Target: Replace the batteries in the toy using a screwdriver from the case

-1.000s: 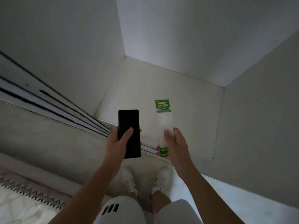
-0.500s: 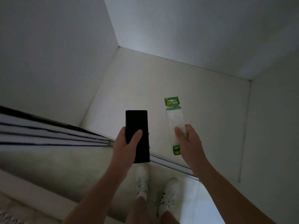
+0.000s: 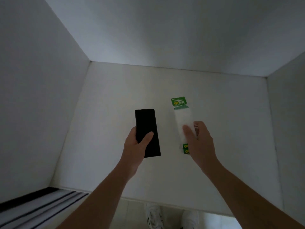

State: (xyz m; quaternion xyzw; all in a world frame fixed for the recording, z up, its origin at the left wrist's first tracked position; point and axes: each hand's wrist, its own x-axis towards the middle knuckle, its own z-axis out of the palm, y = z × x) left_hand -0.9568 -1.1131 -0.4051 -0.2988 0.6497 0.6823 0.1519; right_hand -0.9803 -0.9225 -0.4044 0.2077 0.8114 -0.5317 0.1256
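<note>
over shelf (image 3: 115, 96), batt pack (image 3: 181, 116) in r hand (image 3: 200, 142)

White shelf (image 3: 115, 90), pale walls (image 3: 41, 96), 2 white shoes (image 3: 154, 217), dark-striped rails (image 3: 41, 207)

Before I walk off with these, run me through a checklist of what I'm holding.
1. Left hand grip on the black case: ok, thumb across its front, fingers round its edge.
2. Right hand grip on the battery pack: ok, thumb on its front, near the lower end.
3. Batteries in the pack: cannot tell, its clear middle is blurred.
4. Screwdriver inside the case: cannot tell, nothing of the inside shows.
5. Toy within sight: not ok, none in view.
</note>
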